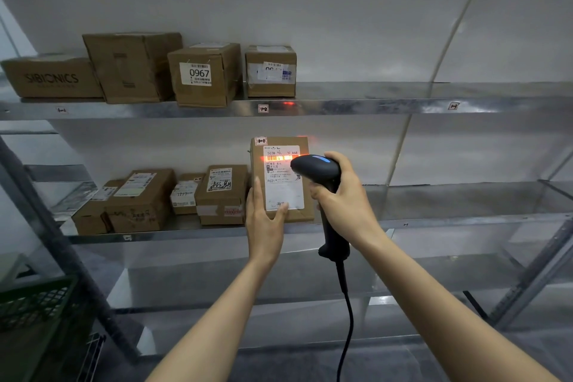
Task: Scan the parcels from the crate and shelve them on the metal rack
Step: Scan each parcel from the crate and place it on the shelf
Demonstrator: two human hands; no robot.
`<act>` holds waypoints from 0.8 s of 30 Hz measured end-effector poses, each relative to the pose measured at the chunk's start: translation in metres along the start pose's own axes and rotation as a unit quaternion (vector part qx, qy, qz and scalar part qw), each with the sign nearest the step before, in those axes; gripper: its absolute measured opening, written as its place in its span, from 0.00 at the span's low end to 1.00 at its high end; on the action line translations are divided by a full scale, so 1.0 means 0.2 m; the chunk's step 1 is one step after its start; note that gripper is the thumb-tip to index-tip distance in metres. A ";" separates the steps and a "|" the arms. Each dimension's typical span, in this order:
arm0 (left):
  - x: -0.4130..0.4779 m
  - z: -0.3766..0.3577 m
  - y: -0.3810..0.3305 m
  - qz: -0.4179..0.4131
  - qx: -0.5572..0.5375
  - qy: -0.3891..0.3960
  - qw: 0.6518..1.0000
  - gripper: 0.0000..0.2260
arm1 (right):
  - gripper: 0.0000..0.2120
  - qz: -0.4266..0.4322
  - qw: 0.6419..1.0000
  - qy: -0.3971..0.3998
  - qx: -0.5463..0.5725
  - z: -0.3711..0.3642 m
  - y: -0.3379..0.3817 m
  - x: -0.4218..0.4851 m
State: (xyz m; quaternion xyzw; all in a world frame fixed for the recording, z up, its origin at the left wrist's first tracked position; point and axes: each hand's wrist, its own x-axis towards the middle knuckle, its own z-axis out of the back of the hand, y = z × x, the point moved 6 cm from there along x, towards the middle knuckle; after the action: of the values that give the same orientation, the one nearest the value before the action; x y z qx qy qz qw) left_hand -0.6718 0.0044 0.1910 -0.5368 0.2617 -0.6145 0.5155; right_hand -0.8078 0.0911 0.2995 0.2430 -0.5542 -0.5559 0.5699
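Scanning is the step in hand: the parcel (283, 187) stands upright at the front edge of the middle shelf of the metal rack (434, 220), steadied by the left hand (263, 222) with straight fingers and thumb. The right hand (345, 200) clamps its fingers around the scanner (316, 169), whose red line crosses the barcode (279, 158). Next, the parcel probably needs pushing back, label outward.

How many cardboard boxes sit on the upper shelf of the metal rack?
4, in a row on its left half: SIBIONICS box, tall plain box, 0967 box, small taped box rightmost. Others could sit hidden behind them.
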 end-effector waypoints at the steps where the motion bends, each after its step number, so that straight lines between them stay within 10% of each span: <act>1: 0.00 0.00 0.00 0.000 0.001 -0.002 1.000 0.35 | 0.22 0.002 1.000 -0.001 0.002 0.01 0.00 0.00; 24: 0.00 -0.07 -0.36 -0.053 -0.039 -0.006 0.998 0.35 | 0.21 0.041 0.996 -0.068 0.034 0.41 0.03 -0.03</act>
State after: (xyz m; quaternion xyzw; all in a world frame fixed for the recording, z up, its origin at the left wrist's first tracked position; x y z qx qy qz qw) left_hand -0.7102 0.0254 0.2510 -0.5733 0.2537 -0.6270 0.4625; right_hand -0.8773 0.1260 0.3245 0.2008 -0.6199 -0.5282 0.5445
